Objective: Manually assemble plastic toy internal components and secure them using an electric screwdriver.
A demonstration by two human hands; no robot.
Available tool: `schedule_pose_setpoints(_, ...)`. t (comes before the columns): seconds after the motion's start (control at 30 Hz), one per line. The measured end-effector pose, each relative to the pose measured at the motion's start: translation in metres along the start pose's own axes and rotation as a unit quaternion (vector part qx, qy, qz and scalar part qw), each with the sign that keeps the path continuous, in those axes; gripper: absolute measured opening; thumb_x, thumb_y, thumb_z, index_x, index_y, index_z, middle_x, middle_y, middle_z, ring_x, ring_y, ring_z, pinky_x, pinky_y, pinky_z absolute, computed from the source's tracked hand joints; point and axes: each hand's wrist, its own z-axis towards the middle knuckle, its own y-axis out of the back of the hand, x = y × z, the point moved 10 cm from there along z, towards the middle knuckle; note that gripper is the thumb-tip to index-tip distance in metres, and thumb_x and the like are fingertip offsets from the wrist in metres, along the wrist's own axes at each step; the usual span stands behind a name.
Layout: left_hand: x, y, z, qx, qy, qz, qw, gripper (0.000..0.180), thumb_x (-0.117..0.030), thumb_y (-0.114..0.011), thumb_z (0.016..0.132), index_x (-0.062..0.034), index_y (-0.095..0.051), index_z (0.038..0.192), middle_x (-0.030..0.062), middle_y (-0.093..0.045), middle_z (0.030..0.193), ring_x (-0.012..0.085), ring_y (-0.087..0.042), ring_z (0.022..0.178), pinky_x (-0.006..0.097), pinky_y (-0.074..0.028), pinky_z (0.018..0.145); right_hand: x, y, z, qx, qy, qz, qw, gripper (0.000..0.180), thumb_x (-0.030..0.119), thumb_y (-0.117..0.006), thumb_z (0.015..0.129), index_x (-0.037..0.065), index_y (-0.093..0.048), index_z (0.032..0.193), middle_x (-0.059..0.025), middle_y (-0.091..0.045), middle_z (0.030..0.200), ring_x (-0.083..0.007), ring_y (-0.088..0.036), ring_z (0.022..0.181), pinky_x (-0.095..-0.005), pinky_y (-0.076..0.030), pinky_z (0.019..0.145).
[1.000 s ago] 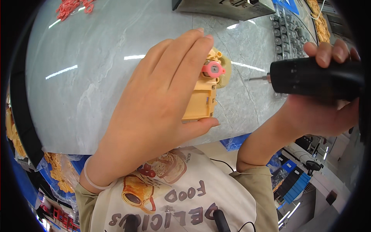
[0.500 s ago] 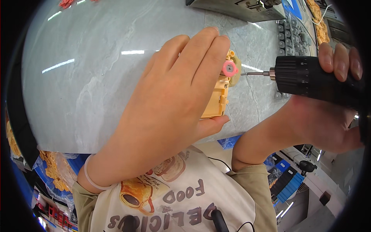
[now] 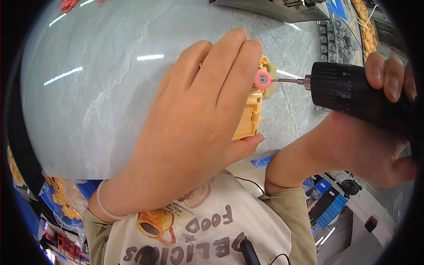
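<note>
My left hand (image 3: pixel 198 97) is wrapped over a yellow plastic housing (image 3: pixel 248 119), its fingers on top and thumb along the near edge, hiding much of it. A round pink part (image 3: pixel 262 80) with a small metal centre shows at the housing's right side, with a beige rounded piece behind it. My right hand (image 3: pixel 384 79) grips a black electric screwdriver (image 3: pixel 344 88) held level, its rear end lost in the dark rim. The thin metal bit (image 3: pixel 289 81) points left, and its tip appears to meet the pink part; actual contact cannot be made out.
A grey marbled table (image 3: pixel 101 101) lies beneath. At its far side stands a metal device (image 3: pixel 282 11). A grey tray with several dark round parts (image 3: pixel 338 42) is at the far right. Bags of yellow parts (image 3: pixel 62 194) sit lower left, blue bins (image 3: pixel 329 205) lower right.
The screwdriver has moved slightly left, bringing its bit tip from a small gap up to the pink part. My left hand keeps its hold on the housing.
</note>
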Motion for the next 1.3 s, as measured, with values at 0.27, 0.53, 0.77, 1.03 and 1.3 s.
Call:
schedule_pose_setpoints(0.27,0.002,0.0,-0.002,0.006,0.001,0.001,1.0,0.096,-0.015,-0.087,0.053,-0.0043,-0.046,0.139,0.0166,-0.048,0.14,0.0365,-0.05,0.121,0.044,-0.042,0.102,-0.009,-0.013,0.001,0.018,-0.003,0.007,1.0,0.059,0.048,-0.059,0.087,-0.001,-0.05,0.118,-0.0106,-0.048,0.103,-0.02,-0.05,0.083,-0.0347,-0.04,0.073)
schedule_pose_setpoints(0.53,0.004,0.001,-0.004,0.012,0.01,0.001,1.0,0.096,-0.014,-0.087,0.053,-0.0048,-0.045,0.139,0.0163,-0.048,0.141,0.0367,-0.049,0.122,0.044,-0.041,0.102,-0.011,-0.029,0.002,0.038,-0.002,0.012,0.999,0.062,0.05,-0.059,0.087,-0.001,-0.049,0.121,-0.0102,-0.048,0.104,-0.0198,-0.05,0.083,-0.0348,-0.041,0.073)
schedule_pose_setpoints(0.77,0.004,0.003,-0.003,0.005,0.012,0.009,1.0,0.096,-0.014,-0.087,0.053,-0.005,-0.045,0.139,0.0156,-0.047,0.141,0.0365,-0.049,0.122,0.044,-0.041,0.102,0.008,-0.03,0.0,0.064,-0.002,0.025,0.998,0.064,0.051,-0.059,0.087,-0.001,-0.049,0.123,-0.0099,-0.048,0.104,-0.0196,-0.05,0.083,-0.0348,-0.041,0.073)
schedule_pose_setpoints(1.03,-0.002,-0.001,-0.001,0.014,-0.014,0.033,0.999,0.091,-0.019,-0.086,0.057,-0.0035,-0.043,0.135,0.0127,-0.044,0.136,0.0306,-0.048,0.113,0.04,-0.045,0.094,-0.011,-0.048,0.008,0.082,-0.004,0.025,0.996,0.067,0.053,-0.059,0.088,-0.001,-0.048,0.125,-0.0096,-0.049,0.105,-0.0194,-0.05,0.083,-0.0349,-0.041,0.072)
schedule_pose_setpoints(1.3,-0.002,-0.001,-0.003,0.003,-0.007,0.022,1.0,0.098,-0.018,-0.088,0.053,-0.0053,-0.043,0.14,0.0143,-0.046,0.141,0.0363,-0.048,0.121,0.044,-0.041,0.102,-0.007,-0.045,0.01,0.1,-0.003,0.028,0.995,0.069,0.054,-0.06,0.088,-0.001,-0.047,0.128,-0.0092,-0.049,0.106,-0.0192,-0.05,0.083,-0.0349,-0.041,0.072)
